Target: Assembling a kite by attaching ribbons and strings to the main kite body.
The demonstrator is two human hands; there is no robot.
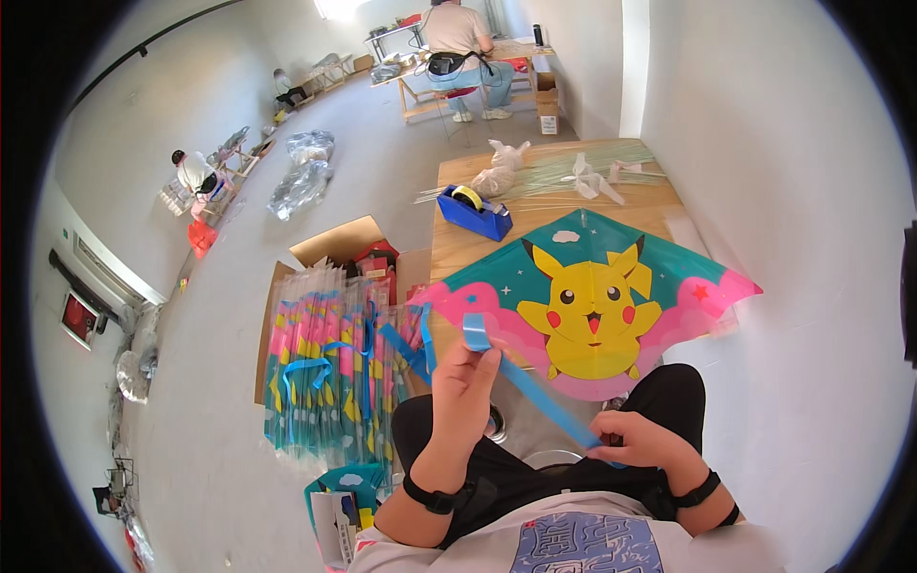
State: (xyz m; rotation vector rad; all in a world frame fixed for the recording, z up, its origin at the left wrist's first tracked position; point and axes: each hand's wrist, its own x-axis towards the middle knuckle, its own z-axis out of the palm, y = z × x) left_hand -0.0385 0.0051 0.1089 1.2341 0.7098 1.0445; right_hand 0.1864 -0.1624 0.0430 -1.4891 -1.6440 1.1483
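A flat blue ribbon (546,398) stretches slantwise between my two hands above my lap. My left hand (460,399) pinches it between thumb and fingers, and a loop of it stands up over the fingertips. Lower and to the right, my right hand (642,441) is closed on the ribbon's other stretch. Just beyond them a kite (535,272) lies spread on the table, teal and pink with a yellow cartoon figure. More blue ribbon trails left of my left hand, toward the packed kites.
The wooden table (458,258) bears a blue tape dispenser (475,214), thin rods (549,164) and white plastic bundles (495,181). On my left a cardboard box (334,242) stands by many packed kites (330,382). Plastic bags (304,177) lie on the floor; other people work farther off.
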